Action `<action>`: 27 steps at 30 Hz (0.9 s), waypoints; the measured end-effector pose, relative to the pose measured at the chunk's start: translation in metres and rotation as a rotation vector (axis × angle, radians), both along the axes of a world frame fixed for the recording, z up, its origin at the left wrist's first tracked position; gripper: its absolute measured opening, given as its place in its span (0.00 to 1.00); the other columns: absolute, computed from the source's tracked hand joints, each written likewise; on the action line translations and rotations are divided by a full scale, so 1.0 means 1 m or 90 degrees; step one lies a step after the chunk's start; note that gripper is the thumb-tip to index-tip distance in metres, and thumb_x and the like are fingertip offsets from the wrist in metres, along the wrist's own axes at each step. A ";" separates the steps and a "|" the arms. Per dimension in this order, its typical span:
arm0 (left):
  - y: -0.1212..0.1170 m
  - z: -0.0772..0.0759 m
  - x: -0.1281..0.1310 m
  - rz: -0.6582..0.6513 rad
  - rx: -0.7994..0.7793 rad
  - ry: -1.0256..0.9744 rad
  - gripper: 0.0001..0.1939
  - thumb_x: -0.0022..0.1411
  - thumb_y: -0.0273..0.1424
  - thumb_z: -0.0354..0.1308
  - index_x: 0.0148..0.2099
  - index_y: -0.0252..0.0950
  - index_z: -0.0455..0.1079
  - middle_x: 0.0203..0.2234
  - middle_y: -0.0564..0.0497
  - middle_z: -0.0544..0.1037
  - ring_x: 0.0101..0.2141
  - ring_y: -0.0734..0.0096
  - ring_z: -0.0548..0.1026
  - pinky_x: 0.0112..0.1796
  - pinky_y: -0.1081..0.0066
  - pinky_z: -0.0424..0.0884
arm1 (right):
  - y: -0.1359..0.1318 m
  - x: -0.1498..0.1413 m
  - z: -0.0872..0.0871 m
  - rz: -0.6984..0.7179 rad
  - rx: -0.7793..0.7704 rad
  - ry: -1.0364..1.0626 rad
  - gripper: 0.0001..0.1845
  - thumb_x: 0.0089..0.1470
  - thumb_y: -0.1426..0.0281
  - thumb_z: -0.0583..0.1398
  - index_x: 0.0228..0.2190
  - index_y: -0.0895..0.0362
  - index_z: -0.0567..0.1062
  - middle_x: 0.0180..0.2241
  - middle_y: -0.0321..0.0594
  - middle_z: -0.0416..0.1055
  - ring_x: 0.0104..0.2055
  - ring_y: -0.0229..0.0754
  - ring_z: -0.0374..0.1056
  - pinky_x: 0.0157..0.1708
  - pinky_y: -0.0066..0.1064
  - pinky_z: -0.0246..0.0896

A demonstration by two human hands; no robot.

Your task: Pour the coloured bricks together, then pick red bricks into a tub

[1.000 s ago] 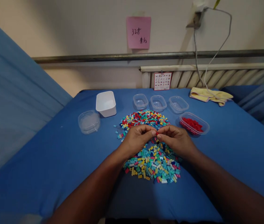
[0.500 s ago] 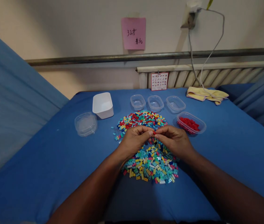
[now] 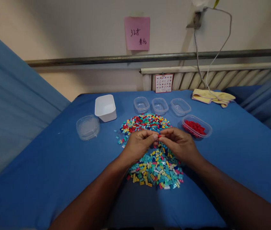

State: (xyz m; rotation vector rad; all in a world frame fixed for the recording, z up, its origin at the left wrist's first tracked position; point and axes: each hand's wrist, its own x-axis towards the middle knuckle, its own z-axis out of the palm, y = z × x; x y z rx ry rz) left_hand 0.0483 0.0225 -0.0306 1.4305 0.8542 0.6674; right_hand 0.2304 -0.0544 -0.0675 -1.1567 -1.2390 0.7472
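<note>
A wide pile of small coloured bricks (image 3: 153, 166) lies on the blue table (image 3: 53, 166). Over its middle, my left hand (image 3: 139, 145) and my right hand (image 3: 179, 143) meet fingertip to fingertip. Both pinch a small red brick (image 3: 159, 136) between them. A clear tub of red bricks (image 3: 196, 127) stands just right of my right hand.
Three clear tubs (image 3: 159, 105) stand in a row behind the pile. A white tub (image 3: 105, 108) and a clear lidded tub (image 3: 87, 127) are at the back left. A yellow cloth (image 3: 213, 96) with a cable lies at the back right. A radiator runs along the wall.
Both hands stay pinched together over the pile, with only slight finger shifts. The view has drifted a little to the right.
</note>
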 end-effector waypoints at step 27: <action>0.026 -0.022 -0.016 0.005 0.666 0.210 0.08 0.76 0.29 0.59 0.49 0.39 0.80 0.42 0.48 0.84 0.45 0.62 0.81 0.49 0.60 0.77 | 0.007 0.060 0.012 -0.079 -0.002 -0.673 0.16 0.71 0.72 0.56 0.48 0.55 0.84 0.47 0.46 0.84 0.49 0.52 0.77 0.54 0.42 0.69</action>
